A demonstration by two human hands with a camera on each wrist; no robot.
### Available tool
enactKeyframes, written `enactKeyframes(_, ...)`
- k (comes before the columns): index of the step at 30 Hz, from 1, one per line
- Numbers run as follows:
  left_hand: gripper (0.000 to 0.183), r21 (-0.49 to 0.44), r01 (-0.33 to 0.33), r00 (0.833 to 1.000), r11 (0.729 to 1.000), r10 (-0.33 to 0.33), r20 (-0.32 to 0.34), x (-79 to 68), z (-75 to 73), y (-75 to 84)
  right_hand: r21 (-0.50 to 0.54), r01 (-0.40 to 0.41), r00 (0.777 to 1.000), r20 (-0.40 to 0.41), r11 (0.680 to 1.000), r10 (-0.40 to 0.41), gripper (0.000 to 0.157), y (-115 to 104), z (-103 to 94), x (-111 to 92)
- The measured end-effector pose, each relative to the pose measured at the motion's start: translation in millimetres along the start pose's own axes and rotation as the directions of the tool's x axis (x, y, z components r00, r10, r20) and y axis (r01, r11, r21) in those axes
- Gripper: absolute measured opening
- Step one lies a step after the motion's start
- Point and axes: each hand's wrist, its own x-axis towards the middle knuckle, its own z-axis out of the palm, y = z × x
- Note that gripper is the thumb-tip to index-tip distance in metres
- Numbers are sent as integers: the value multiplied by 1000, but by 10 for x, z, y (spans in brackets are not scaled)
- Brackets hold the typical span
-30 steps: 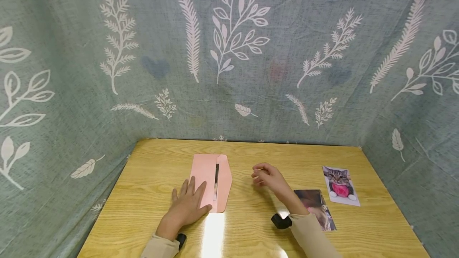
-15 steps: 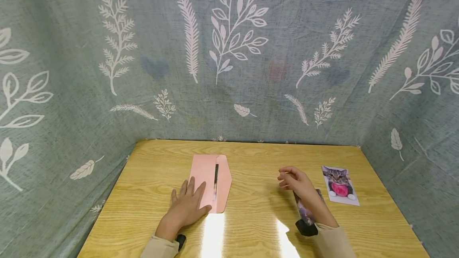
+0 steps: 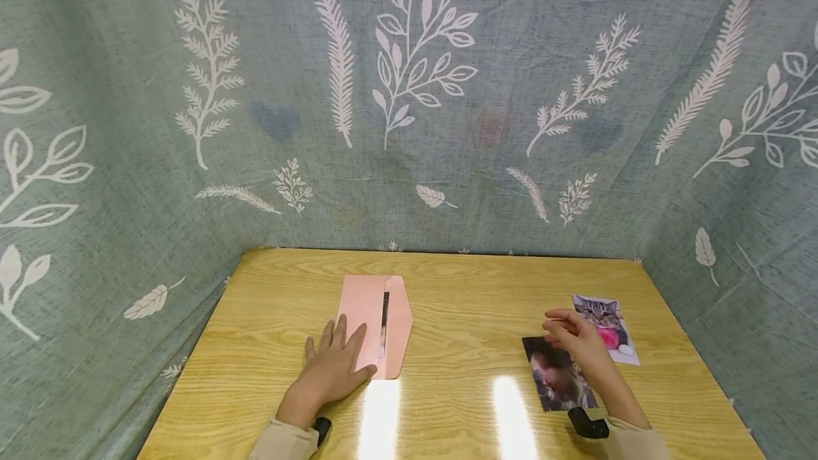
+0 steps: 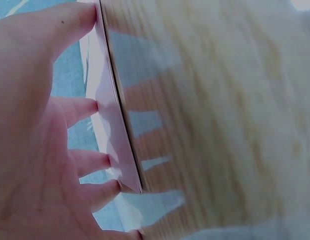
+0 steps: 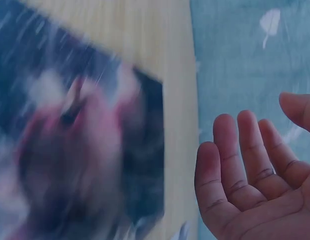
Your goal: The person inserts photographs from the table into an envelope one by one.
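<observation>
A pink envelope (image 3: pixel 361 297) lies on the table with its pointed flap folded out to the right. Through its slot shows a dark strip of a picture (image 3: pixel 385 325). My left hand (image 3: pixel 335 368) rests on the envelope's lower left with fingers spread; in the left wrist view its fingertips touch the pink paper (image 4: pixel 112 115). My right hand (image 3: pixel 581 346) hovers with loosely bent fingers, holding nothing, above a dark photo (image 3: pixel 552 378). Partly behind that hand lies a cat photo (image 3: pixel 601 311) with a pink round thing in it. The dark photo (image 5: pixel 70 150) looks blurred in the right wrist view.
The wooden table (image 3: pixel 460 318) has bright light reflections near its front. A green-blue leaf-patterned cloth (image 3: pixel 409 162) rises behind the table and along both sides. Black straps (image 3: pixel 588 423) sit at the wrists.
My right hand has moved rightward from the middle of the table, across the dark photo, to the edge of the cat photo. The left hand and the envelope stay in place.
</observation>
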Motion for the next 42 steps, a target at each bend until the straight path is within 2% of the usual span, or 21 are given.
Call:
enactKeyframes(4, 80, -4, 1, 1000, 1000, -1, 4, -1, -2, 0, -39, -14, 999, -52, 999, 12, 53, 112, -145, -56)
enactKeyframes(7, 80, -5, 1, 1000, 1000, -1, 8, -1, 0, 0, -77, 5, 995, -100, 997, -13, 51, 175, -228, -108)
enactKeyframes(12, 80, -8, 7, 1000, 1000, -7, 19, -11, -12, -1, -116, -14, 988, -152, 993, -4, 45, 252, -310, -151)
enactKeyframes(17, 80, -4, 8, 1000, 1000, -8, 18, -14, -10, -5, -152, -48, 990, -141, 987, 26, 46, 351, -344, -151)
enactKeyframes(24, 80, 7, 4, 1000, 1000, -4, 14, -11, -5, 0, -201, -26, 996, -93, 979, 7, 52, 466, -376, -103)
enactKeyframes(27, 79, 5, 2, 1000, 1000, -2, 12, -10, -13, 4, -279, -23, 998, -67, 960, 4, 54, 477, -371, -77)
enactKeyframes(31, 79, 0, 3, 1000, 1000, -3, 17, -8, -18, 12, -407, 1, 998, -54, 913, -25, 53, 470, -345, -51)
enactKeyframes(34, 79, -9, -1, 1000, 1000, 1, 15, -9, -22, 19, -456, 22, 997, -53, 890, -51, 48, 466, -329, -46)
enactKeyframes(42, 80, 1, -1, 1000, 1000, 1, 20, -1, -22, 23, -462, 14, 997, -64, 887, -49, 41, 447, -294, -63)
